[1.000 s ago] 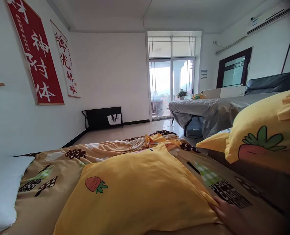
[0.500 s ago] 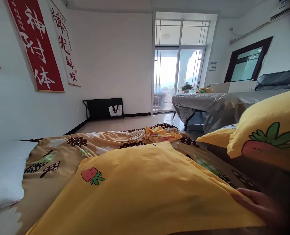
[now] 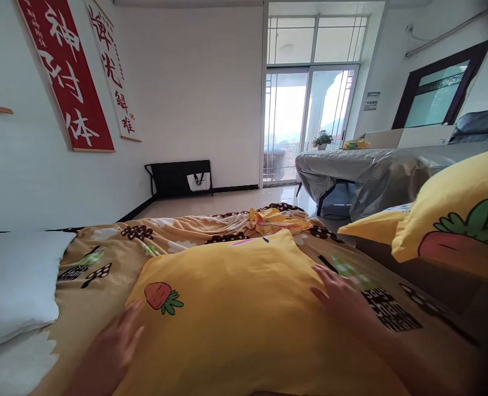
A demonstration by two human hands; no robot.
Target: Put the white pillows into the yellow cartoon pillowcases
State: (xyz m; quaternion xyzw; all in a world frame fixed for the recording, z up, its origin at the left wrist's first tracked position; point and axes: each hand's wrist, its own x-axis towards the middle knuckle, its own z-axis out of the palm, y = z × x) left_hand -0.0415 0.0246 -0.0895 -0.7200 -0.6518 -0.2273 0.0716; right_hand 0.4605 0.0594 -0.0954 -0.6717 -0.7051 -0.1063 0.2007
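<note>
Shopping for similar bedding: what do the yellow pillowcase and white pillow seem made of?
The yellow pillowcase: likely matte woven cotton or polyester, by its soft creases and printed carrot. The white pillow: plain matte cloth, puffy; fibre unclear.

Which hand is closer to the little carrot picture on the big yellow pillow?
Left. The left hand lies at the pillow's left edge, just below the carrot; the right hand rests far across on its right side.

The bed (tan patterned quilt) bears a yellow pillow and a white pillow.
</note>
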